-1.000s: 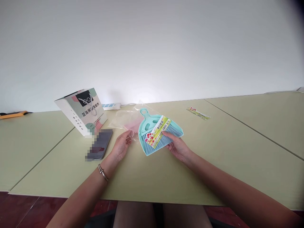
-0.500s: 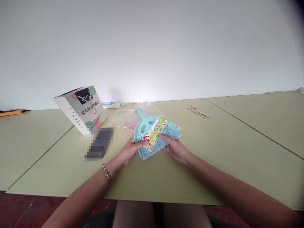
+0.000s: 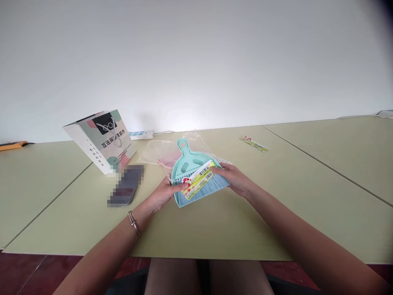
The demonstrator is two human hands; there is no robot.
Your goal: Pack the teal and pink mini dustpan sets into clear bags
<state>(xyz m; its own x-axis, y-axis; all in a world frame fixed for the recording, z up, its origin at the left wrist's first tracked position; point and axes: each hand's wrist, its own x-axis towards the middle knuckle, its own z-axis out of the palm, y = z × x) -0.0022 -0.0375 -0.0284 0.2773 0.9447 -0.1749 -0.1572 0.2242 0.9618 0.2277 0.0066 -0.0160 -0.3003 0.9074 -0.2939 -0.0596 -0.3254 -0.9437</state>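
A mint-green dustpan (image 3: 196, 157) is held up over the table between my two hands, its looped handle pointing away from me. Blue-grey brush bristles (image 3: 211, 186) lie inside its pan. Across the bristles runs a printed yellow-green and white label card (image 3: 199, 180). My left hand (image 3: 167, 191) grips the pan's left side, thumb on the card's left end. My right hand (image 3: 236, 178) clasps the right edge, its thumb near the card's upper right end. Behind the dustpan lie a clear plastic bag (image 3: 153, 150) and a pink item (image 3: 167, 159), mostly hidden.
A patterned paper bag (image 3: 107, 139) with rope handles leans at the left. In front of it is a dark, pixelated phone-like object (image 3: 127, 186). Another label card (image 3: 254, 143) lies at the right. By the wall stands a white and blue packet (image 3: 141, 135).
My right hand has shifted from the front of the bristles to the dustpan's right edge. The label card now lies at a flatter slant, and the dustpan has turned slightly.
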